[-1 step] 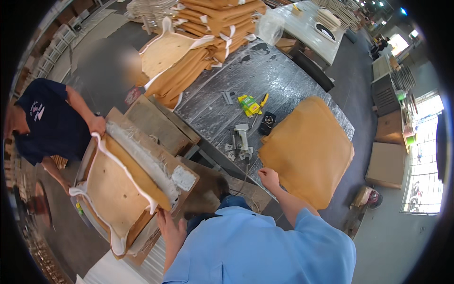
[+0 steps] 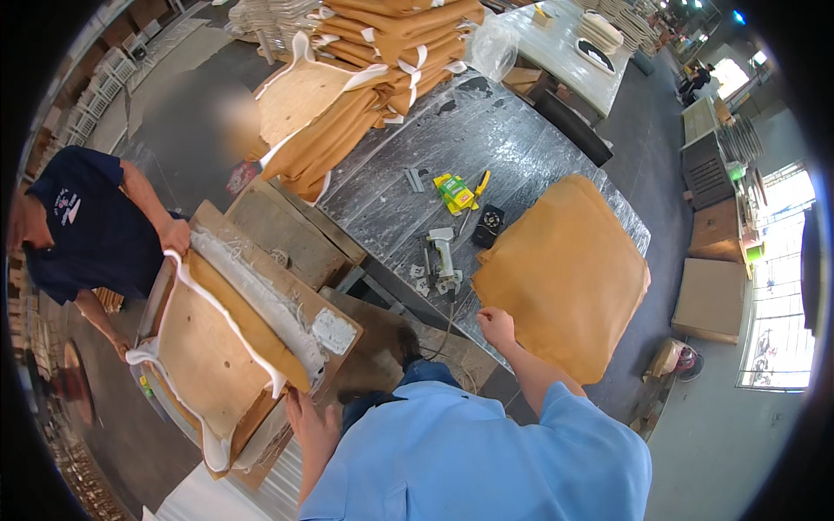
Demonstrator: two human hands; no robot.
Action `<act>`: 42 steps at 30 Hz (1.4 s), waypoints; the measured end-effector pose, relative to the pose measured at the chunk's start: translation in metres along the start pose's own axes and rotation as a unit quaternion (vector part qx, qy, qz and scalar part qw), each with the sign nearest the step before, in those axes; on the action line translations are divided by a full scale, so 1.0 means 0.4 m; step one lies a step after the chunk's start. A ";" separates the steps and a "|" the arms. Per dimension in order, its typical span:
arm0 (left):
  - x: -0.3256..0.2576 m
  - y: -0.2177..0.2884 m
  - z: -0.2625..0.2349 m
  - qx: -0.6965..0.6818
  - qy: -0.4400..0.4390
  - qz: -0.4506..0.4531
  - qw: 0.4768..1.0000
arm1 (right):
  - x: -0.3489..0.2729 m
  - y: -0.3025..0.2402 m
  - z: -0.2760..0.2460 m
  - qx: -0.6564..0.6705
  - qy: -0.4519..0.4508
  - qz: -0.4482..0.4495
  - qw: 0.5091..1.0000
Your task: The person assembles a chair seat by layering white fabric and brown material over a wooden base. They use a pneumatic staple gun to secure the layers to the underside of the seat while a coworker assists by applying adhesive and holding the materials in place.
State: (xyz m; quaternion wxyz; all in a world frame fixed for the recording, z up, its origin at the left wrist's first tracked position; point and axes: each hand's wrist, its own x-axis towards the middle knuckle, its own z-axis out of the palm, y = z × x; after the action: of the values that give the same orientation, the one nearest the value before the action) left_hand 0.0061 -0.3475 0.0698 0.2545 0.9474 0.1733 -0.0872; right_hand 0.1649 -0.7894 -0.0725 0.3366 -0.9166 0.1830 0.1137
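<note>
My left hand (image 2: pixel 313 425) is open, its fingers stretched toward the near corner of an upturned seat panel (image 2: pixel 208 343). Pale plywood shows on the panel, with white padding and tan covering around its rim. Whether my fingertips touch it I cannot tell. My right hand (image 2: pixel 496 326) is closed beside the near left edge of a stack of tan leather-like sheets (image 2: pixel 569 278); anything inside the fingers is hidden. A co-worker's hand (image 2: pixel 175 235) grips the panel's far corner, the other its left corner. A staple gun (image 2: pixel 445 260) lies on the table left of the sheets.
On the plastic-covered table (image 2: pixel 382 200) lie a yellow-green box (image 2: pixel 453 193), a yellow-handled tool (image 2: pixel 483 183) and a black object (image 2: pixel 488 224). Covered panels (image 2: pixel 408 39) are piled at the far end. The staple gun's hose (image 2: pixel 450 323) hangs over the table edge.
</note>
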 end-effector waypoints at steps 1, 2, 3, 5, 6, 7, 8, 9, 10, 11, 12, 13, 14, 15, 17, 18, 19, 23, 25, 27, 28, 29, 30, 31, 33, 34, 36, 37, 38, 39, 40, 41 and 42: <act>0.022 0.000 -0.008 0.019 -0.010 -0.018 1.000 | 0.031 0.019 -0.003 -0.004 0.022 0.020 1.000; 0.051 0.001 -0.010 0.025 -0.026 -0.023 0.999 | 0.074 0.033 -0.006 -0.010 0.041 0.038 0.998; 0.059 0.009 -0.011 0.032 -0.042 -0.034 0.998 | 0.104 0.051 -0.012 -0.019 0.055 0.055 0.997; 0.070 0.026 -0.014 0.043 -0.057 -0.052 0.996 | 0.178 0.058 -0.020 -0.050 0.073 0.052 0.995; 0.071 0.033 -0.013 0.047 -0.057 -0.059 0.996 | 0.219 0.053 -0.027 -0.063 0.079 0.051 0.994; 0.073 0.040 -0.009 0.047 -0.058 -0.064 0.995 | 0.258 0.046 -0.041 -0.080 0.086 0.049 0.992; 0.074 0.048 -0.004 0.053 -0.055 -0.067 0.995 | 0.297 0.036 -0.054 -0.092 0.085 0.015 0.992; 0.074 0.059 -0.001 0.059 -0.053 -0.068 0.994 | 0.329 0.033 -0.065 -0.104 0.084 -0.016 0.991; 0.069 0.063 0.000 0.069 -0.056 -0.073 0.993 | 0.353 0.041 -0.064 -0.116 0.078 -0.045 0.989; 0.072 0.062 -0.003 0.069 -0.059 -0.068 0.994 | 0.375 0.046 -0.061 -0.146 0.024 -0.064 0.987; 0.070 0.056 -0.004 0.064 -0.062 -0.070 0.994 | 0.399 0.046 -0.059 -0.180 -0.033 -0.086 0.979; 0.065 0.051 -0.004 0.058 -0.065 -0.070 0.994 | 0.407 0.049 -0.054 -0.214 -0.090 -0.109 0.967; 0.056 0.047 -0.002 0.055 -0.067 -0.079 0.993 | 0.397 0.056 -0.049 -0.253 -0.126 -0.090 0.955; 0.057 0.056 -0.004 0.064 -0.064 -0.087 0.992 | 0.390 0.058 -0.031 -0.280 -0.165 -0.075 0.943; 0.071 0.066 0.011 0.059 -0.059 -0.091 0.992 | 0.393 0.045 -0.029 -0.337 -0.211 -0.053 0.916; 0.076 0.075 0.013 0.058 -0.059 -0.089 0.993 | 0.387 0.043 -0.025 -0.357 -0.228 -0.045 0.905; 0.080 0.083 0.014 0.060 -0.056 -0.089 0.993 | 0.385 0.033 -0.015 -0.374 -0.245 -0.041 0.893; 0.090 0.111 0.012 0.068 -0.062 -0.107 0.990 | 0.370 -0.009 0.025 -0.394 -0.228 -0.065 0.888; 0.082 0.109 0.006 0.051 -0.066 -0.110 0.990 | 0.394 -0.024 0.045 -0.405 -0.199 -0.043 0.891; 0.081 0.104 0.000 0.060 -0.066 -0.092 0.992 | 0.426 -0.041 0.044 -0.417 -0.220 -0.048 0.880; 0.082 0.102 0.000 0.064 -0.064 -0.083 0.992 | 0.439 -0.053 0.038 -0.423 -0.228 -0.051 0.875; 0.080 0.098 -0.001 0.060 -0.060 -0.080 0.993 | 0.441 -0.060 0.031 -0.423 -0.230 -0.051 0.875; 0.079 0.095 -0.001 0.053 -0.055 -0.077 0.994 | 0.448 -0.061 0.020 -0.425 -0.230 -0.053 0.874; 0.079 0.091 -0.003 0.047 -0.051 -0.074 0.995 | 0.453 -0.061 0.010 -0.426 -0.229 -0.053 0.874; 0.080 0.089 -0.004 0.044 -0.038 -0.070 0.996 | 0.454 -0.053 -0.010 -0.419 -0.212 -0.054 0.881; 0.084 0.090 -0.007 0.043 -0.032 -0.066 0.996 | 0.454 -0.047 -0.013 -0.416 -0.203 -0.054 0.885; 0.098 0.087 -0.023 0.039 -0.031 -0.076 0.996 | 0.454 -0.043 -0.011 -0.410 -0.190 -0.057 0.890; 0.108 0.084 -0.029 0.038 -0.030 -0.080 0.996 | 0.455 -0.042 -0.011 -0.407 -0.183 -0.058 0.893; 0.118 0.078 -0.034 0.031 -0.032 -0.088 0.995 | 0.457 -0.042 -0.012 -0.406 -0.181 -0.072 0.893; 0.130 0.071 -0.041 0.024 -0.032 -0.096 0.995 | 0.462 -0.041 -0.010 -0.405 -0.179 -0.087 0.892; 0.141 0.067 -0.046 0.016 -0.032 -0.103 0.994 | 0.464 -0.039 -0.013 -0.404 -0.176 -0.102 0.892; 0.153 0.066 -0.047 0.014 -0.013 -0.092 0.996 | 0.463 -0.035 -0.019 -0.386 -0.168 -0.117 0.900; 0.164 0.066 -0.045 0.012 0.006 -0.084 0.996 | 0.456 -0.031 -0.022 -0.368 -0.162 -0.132 0.906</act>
State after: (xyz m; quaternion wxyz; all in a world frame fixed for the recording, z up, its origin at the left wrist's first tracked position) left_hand 0.0782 -0.3410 0.0805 0.2337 0.9331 0.2526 -0.1048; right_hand 0.3363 -0.8338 -0.1193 0.0119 -0.9603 -0.0519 0.2739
